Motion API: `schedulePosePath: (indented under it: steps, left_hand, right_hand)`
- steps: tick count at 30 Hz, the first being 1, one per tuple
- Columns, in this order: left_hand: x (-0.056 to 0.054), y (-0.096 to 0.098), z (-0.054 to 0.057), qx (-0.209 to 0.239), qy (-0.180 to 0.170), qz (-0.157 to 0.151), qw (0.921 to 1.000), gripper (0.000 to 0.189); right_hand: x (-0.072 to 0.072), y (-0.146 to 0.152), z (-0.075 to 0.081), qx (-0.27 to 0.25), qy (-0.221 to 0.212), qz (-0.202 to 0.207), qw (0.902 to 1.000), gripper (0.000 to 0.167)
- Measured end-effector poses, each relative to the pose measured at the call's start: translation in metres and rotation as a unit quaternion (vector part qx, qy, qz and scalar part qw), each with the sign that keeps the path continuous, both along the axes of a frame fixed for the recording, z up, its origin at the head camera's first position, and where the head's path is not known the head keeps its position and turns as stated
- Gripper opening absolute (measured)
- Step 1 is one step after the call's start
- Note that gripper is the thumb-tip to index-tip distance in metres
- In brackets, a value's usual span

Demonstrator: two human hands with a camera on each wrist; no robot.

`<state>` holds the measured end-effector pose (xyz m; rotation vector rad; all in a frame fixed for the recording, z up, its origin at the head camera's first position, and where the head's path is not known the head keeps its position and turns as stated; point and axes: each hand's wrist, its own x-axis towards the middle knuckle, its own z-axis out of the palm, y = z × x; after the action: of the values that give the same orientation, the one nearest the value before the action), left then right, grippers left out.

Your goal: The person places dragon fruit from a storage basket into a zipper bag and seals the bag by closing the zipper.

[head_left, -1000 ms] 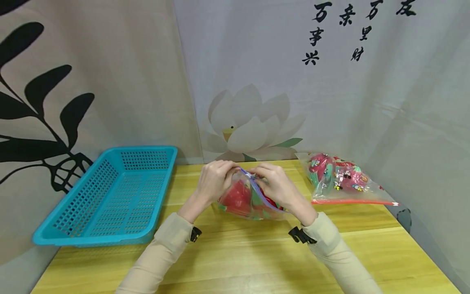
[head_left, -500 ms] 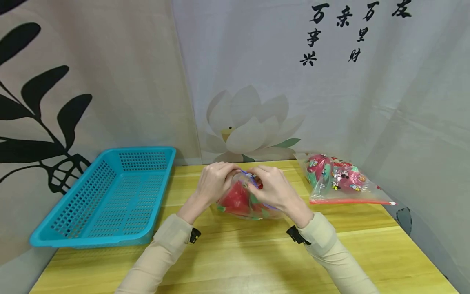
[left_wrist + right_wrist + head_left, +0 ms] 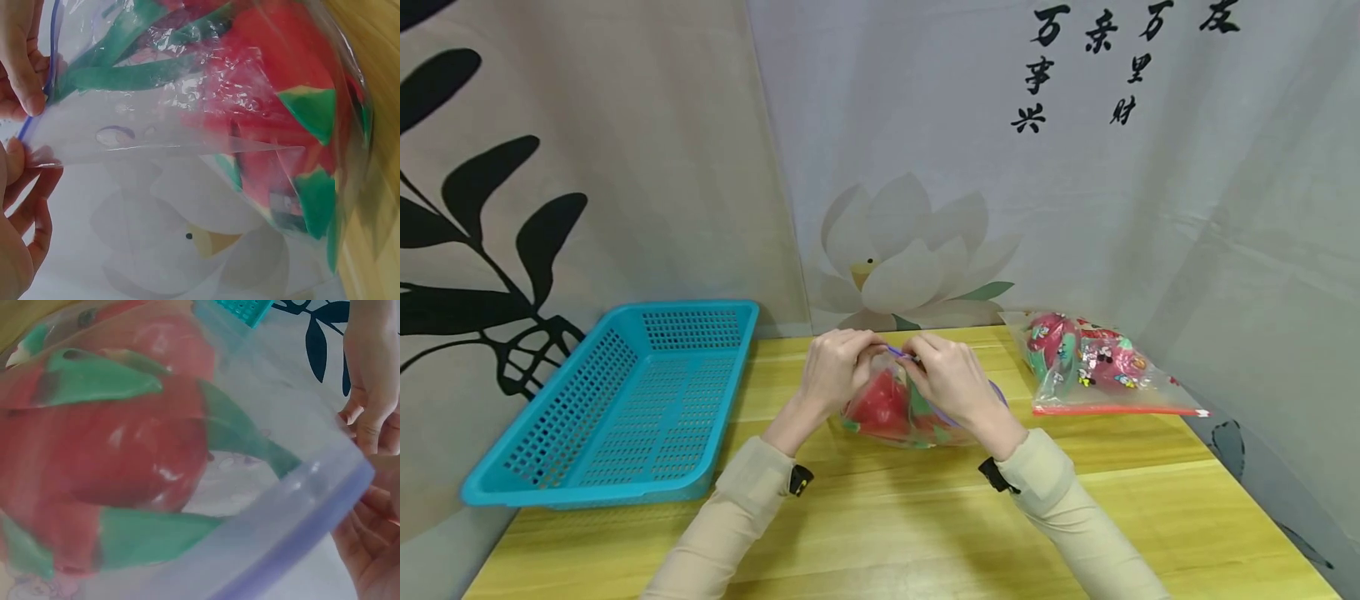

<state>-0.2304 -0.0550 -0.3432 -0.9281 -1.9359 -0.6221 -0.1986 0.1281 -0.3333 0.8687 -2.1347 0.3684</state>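
A clear zip bag [image 3: 144, 140] with a purple zip strip [image 3: 331, 503] stands mid-table with its mouth up. Red dragon fruits [image 3: 882, 407] with green scales fill its lower part. My left hand [image 3: 837, 368] pinches the top left corner of the bag between thumb and fingers. Close beside it, my right hand [image 3: 951, 379] pinches the zip strip, its fingertips nearly meeting the left ones. Both hands show at the bag's edge in the left wrist view. The zip's slider is hidden behind the fingers.
A blue perforated plastic basket [image 3: 617, 417] stands on the left of the wooden table [image 3: 880, 533]. At the back right lies another zip bag [image 3: 1161, 392] with a red strip and pink and green contents. A printed cloth [image 3: 700, 167] hangs behind the table.
My right hand has shifted slightly left along the zip strip, towards the left hand, and its fingers now cover the slider. The left hand keeps its hold on the corner.
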Motion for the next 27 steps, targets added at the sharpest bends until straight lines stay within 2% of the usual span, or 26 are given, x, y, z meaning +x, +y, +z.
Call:
schedulePosePath:
  steps: [5,12,16,23,27]
  left_hand:
    - [0.0001,-0.0001,0.0012,-0.004,-0.002,0.005,1.0,0.009]
    - [0.0016,-0.0011,0.0005,-0.013,0.012,-0.008,0.9998,0.005]
    - [0.002,-0.0012,0.0006,-0.014,0.016,-0.01,0.9997,0.005]
    - [0.0012,-0.0018,-0.0007,-0.015,0.012,-0.016,0.9997,0.006]
    - [0.001,-0.0023,-0.0024,-0.012,0.004,-0.026,0.9996,0.005]
  right_hand:
    - [-0.0004,0.0003,-0.0013,-0.005,0.014,0.004,0.9999,0.012]
    - [0.0002,0.0008,-0.0023,-0.034,-0.016,0.014,0.9992,0.007]
    - [0.0006,0.0006,-0.0017,-0.041,-0.026,0.009,0.9988,0.007]
    - [0.0013,-0.001,0.0,-0.033,-0.016,-0.01,0.9993,0.008]
    - [-0.0005,-0.0004,0.0037,-0.036,-0.052,0.008,0.9979,0.008]
